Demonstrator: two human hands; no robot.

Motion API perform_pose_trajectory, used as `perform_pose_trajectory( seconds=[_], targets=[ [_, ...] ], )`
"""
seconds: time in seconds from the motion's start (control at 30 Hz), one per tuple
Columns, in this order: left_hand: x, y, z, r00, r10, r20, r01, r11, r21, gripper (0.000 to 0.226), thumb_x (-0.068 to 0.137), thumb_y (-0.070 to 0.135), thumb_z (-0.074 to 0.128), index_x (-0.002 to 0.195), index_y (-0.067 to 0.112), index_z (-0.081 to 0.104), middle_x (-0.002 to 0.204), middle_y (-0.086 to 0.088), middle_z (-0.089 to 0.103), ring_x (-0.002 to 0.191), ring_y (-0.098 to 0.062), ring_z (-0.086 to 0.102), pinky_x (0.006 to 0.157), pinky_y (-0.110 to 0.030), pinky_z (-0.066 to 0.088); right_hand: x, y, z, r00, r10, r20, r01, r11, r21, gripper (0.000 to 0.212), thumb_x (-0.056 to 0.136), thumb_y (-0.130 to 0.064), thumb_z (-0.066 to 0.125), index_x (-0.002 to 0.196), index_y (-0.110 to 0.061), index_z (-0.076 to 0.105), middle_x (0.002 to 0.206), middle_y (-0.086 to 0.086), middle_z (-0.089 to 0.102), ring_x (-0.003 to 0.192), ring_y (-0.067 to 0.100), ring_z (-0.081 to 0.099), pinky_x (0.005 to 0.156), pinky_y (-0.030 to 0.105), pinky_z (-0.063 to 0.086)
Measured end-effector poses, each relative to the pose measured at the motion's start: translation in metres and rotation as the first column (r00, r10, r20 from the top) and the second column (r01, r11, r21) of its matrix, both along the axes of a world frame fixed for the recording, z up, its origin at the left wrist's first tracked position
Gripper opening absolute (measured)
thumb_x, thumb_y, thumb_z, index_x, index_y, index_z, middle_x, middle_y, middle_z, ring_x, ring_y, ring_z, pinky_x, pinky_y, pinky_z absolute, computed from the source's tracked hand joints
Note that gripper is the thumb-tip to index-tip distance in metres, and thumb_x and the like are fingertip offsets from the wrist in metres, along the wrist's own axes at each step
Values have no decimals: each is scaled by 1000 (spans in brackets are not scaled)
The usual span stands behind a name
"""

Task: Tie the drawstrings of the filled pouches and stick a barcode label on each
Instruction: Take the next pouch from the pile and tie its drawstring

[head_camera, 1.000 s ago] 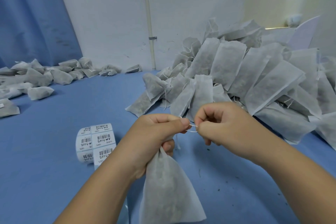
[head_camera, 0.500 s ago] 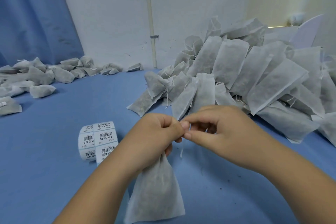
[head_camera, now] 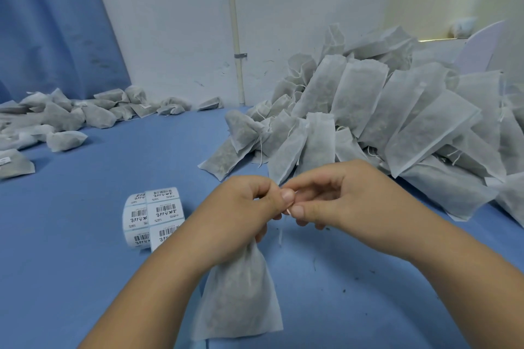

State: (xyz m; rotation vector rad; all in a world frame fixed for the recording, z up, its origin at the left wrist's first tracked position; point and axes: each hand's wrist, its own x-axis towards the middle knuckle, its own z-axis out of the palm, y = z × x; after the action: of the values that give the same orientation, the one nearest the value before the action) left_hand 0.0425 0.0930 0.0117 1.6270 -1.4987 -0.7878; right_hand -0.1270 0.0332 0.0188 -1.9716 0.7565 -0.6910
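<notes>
Pouch (head_camera: pixel 238 300) neck gripped by left hand (head_camera: pixel 241 215) — right hand (head_camera: pixel 334 198) fingers (head_camera: pixel 297 210) pinch drawstring (head_camera: pixel 281 235), hands closer than before.

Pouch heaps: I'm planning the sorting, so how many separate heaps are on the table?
2. The smaller heap lies at far left by the curtain; the larger heap is piled at right against the wall. More may lie out of frame.
</notes>
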Motion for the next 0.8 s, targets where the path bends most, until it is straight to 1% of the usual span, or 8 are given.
perform_pose_trajectory(
  seconds=[0.13, 0.33, 0.43, 0.57, 0.67, 0.8],
  targets=[
    [0, 0, 1, 999, 0, -43, -2, 999, -39, 32, 93, 34, 62, 65, 18, 59, 44, 18, 53, 39, -2, 42, 40, -8, 30, 1, -1, -2, 997, -3, 83, -6, 994, 113, 16, 79, -6, 75, 92, -16, 75, 79, 2, 76, 66, 9, 69, 56, 16, 48],
    [0, 2, 3, 999, -23, -29, 23, 1000, -19, 32, 93, 35, 60, 70, 13, 59, 42, 18, 52, 36, 0, 40, 38, -7, 28, 1, -4, -4, 995, -10, 104, -7, 987, 163, 15, 76, -4, 77, 86, -15, 76, 73, 8, 73, 59, 9, 62, 54, 17, 47],
    [1, 2, 3, 1000, -23, -11, 23, 1000, 10, 32, 94, 35, 60, 70, 14, 59, 41, 18, 52, 34, 0, 38, 37, -7, 27, 1, -1, -4, 997, -37, 64, 32, 996, 81, 12, 78, -8, 77, 84, -18, 78, 70, 7, 71, 56, 5, 60, 54, 16, 48],
    [3, 0, -2, 999, -9, 46, 8, 1000, 15, 29, 92, 40, 61, 70, 22, 66, 55, 19, 59, 42, -5, 45, 42, -10, 33, 4, 1, -7, 992, -120, -37, 116, 988, -97, 15, 82, -18, 75, 76, -32, 77, 62, -4, 68, 53, 2, 54, 54, 20, 47],
    [3, -1, -5, 997, -8, 82, 7, 1000, 16, 29, 90, 44, 60, 68, 26, 66, 59, 20, 61, 45, -6, 47, 45, -12, 36, 4, -1, -10, 987, -142, -79, 133, 984, -117, 13, 84, -21, 73, 74, -29, 77, 57, -9, 63, 53, 1, 52, 55, 23, 48],
    [4, -1, -5, 997, -20, 77, 18, 999, 30, 28, 91, 42, 60, 69, 25, 66, 62, 18, 62, 45, -6, 47, 45, -12, 36, 5, -3, -12, 981, -140, -138, 124, 985, -116, 12, 86, -27, 71, 75, -26, 75, 58, -8, 60, 56, 4, 54, 65, 35, 52]
  ],
)
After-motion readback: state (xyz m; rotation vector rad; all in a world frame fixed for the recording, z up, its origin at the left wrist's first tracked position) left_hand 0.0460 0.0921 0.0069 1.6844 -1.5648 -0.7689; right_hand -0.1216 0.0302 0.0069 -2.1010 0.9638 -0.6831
